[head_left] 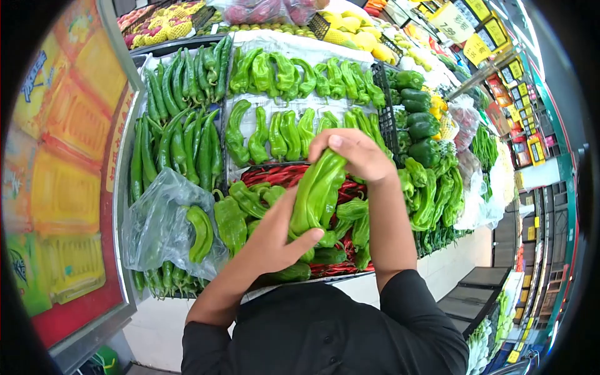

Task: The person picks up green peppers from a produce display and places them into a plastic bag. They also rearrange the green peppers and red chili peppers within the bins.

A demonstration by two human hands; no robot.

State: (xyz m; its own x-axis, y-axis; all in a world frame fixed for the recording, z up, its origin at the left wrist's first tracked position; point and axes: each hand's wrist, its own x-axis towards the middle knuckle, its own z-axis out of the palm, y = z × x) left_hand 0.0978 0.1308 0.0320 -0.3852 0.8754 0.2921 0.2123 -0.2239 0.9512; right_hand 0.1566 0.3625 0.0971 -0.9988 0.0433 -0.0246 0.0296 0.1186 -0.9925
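A large, wrinkled, light-green pepper (319, 194) is held up between both hands, over the front of the vegetable display. My left hand (275, 230) grips its lower end, thumb across the near side and fingers hidden behind. Around its top end curl the fingers of my right hand (356, 153), thumb toward the tip. Under the hands lie loose green peppers (231, 224) and red chillies (275, 176). To the left of my left hand rests a clear plastic bag (165, 219), with a curved green pepper (200, 234) at its right side.
Rows of light-green peppers (287, 134) lie on white paper behind the hands. Long dark-green chillies (178, 147) fill the left section. Dark green bell peppers (422, 125) sit in a black crate on the right. A metal-framed cabinet (119, 181) borders the left side.
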